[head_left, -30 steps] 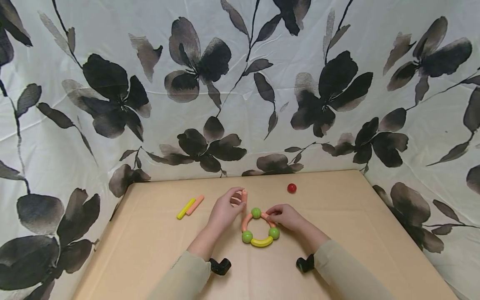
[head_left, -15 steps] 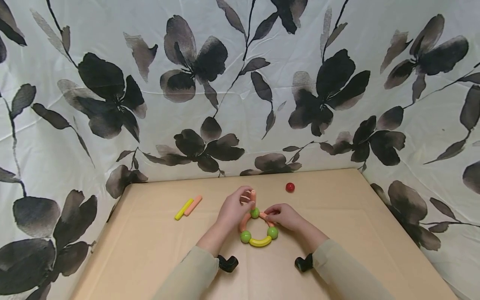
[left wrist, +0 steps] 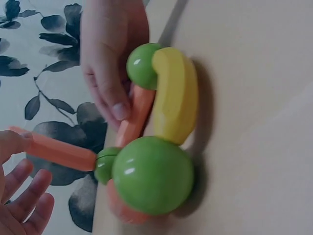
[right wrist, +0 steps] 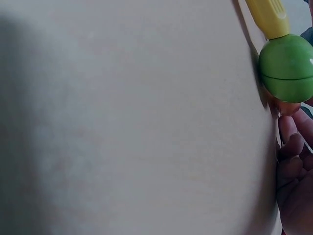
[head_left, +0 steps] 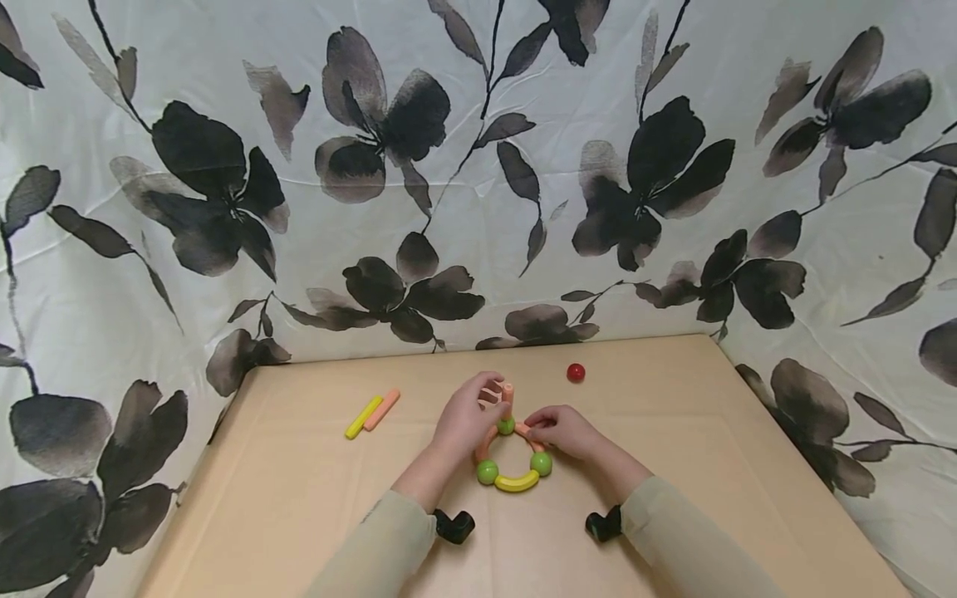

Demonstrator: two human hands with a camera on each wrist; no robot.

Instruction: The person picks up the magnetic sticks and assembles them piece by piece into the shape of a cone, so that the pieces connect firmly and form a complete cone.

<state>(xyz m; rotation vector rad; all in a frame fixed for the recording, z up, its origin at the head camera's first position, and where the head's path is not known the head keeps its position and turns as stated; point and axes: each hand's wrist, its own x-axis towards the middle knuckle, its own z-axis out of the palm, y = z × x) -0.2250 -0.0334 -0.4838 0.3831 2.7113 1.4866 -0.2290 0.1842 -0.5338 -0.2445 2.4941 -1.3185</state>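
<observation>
My left hand pinches a straight orange rod near its upper end. In the left wrist view the rod's lower end meets the top green ball. That ball belongs to a ring of three green balls, a curved yellow rod and two curved orange rods. The right hand grips the right curved orange rod, beside the top ball. Nearer me are the left green ball and the right green ball. In the right wrist view, fingers show beneath a green ball.
A straight yellow rod and another straight orange rod lie side by side on the left of the tan table. A red ball sits near the back edge. Behind hangs a floral cloth.
My left hand has brought the straight orange rod rightward from beside the ring onto the top green ball. The right hand keeps its hold on the ring.
</observation>
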